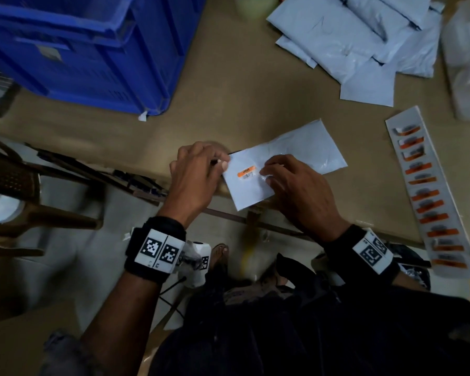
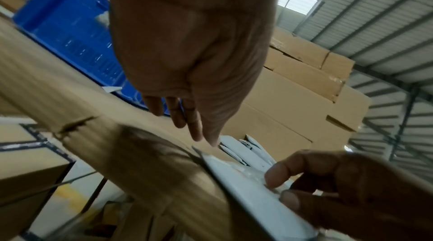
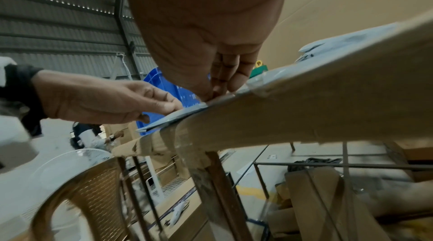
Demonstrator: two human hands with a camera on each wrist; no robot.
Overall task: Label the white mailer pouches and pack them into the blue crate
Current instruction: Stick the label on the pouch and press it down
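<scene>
Two hands worked on one white pouch (image 1: pixel 288 161) that lay at the near edge of the desk (image 1: pixel 228 109), part of it hanging over. The left hand (image 1: pixel 196 175) pinched the pouch's left corner. The right hand (image 1: pixel 296 185) pinched clear film on the pouch, just beside the orange label (image 1: pixel 246 171). The blue crate (image 1: pixel 92 50) stood well behind the pouch, to its left.

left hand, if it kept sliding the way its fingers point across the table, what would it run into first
Most likely the orange label stuck on the white mailer pouch. The left hand pinches the pouch's near corner, fingers aimed toward the right hand, which lies just beyond the label.
</scene>
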